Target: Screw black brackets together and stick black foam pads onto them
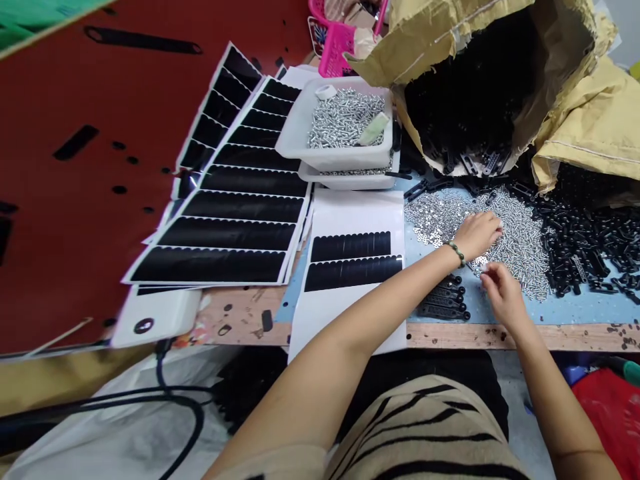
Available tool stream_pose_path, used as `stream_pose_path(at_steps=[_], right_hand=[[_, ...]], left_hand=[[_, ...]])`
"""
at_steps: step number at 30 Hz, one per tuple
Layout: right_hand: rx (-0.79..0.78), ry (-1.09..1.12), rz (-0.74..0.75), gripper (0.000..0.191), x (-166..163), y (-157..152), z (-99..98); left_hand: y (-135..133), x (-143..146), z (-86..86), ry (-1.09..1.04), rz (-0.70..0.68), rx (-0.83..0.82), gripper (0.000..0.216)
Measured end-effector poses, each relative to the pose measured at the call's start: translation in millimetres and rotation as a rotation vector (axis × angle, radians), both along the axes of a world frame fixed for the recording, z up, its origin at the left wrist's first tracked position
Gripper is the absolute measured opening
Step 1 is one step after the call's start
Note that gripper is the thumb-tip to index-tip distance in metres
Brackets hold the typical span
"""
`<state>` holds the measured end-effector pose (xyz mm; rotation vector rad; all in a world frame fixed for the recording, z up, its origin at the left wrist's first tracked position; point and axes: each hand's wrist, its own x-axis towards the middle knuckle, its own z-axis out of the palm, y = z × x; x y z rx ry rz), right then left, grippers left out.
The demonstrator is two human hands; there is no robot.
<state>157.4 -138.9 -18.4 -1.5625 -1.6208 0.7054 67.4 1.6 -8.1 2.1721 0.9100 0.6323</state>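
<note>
Right hand (501, 291) and left hand (475, 235) sit just apart over loose metal, fingers bent on both; whether either pinches a small part I cannot tell, since the fingers hide it. The right is the nearer one, at the near fringe of the screws (525, 250); the left, a bracelet (455, 254) at its wrist, lies palm down where the screws meet some flat metal bits (435, 212). Taking the hands as the dial's centre and twelve as straight ahead, a group of black bars (443, 311) lies at eight, near the front edge of the bench (450, 335), and a white sheet (357, 210) with dark strips at nine. Screws spread from one to three, small black parts (575, 267) beyond them at three, flat bits at ten to eleven. Farther off on that last line stands a tub (345, 160) of more screws; a paper sack (433, 40) of black pieces gapes at twelve.

Picking from such a heap probably goes best with thumb and forefinger at its fringe, one piece at a time, the left wrist held high so it drags no screws among the flat bits, and both forearms kept off the bars at eight
</note>
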Motion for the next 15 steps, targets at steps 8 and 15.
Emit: stream_pose_path(at_steps=[8, 15], right_hand=[[-0.048, 0.042, 0.164, 0.018, -33.0, -8.4, -2.0], [0.139, -0.211, 0.241, 0.016, -37.5, -12.6, -12.9]], left_hand=[[-5.9, -45.0, 10.7, -0.338, 0.206, -0.414, 0.021], [-66.0, -121.0, 12.4, -0.587, 0.352, -0.653, 0.012]])
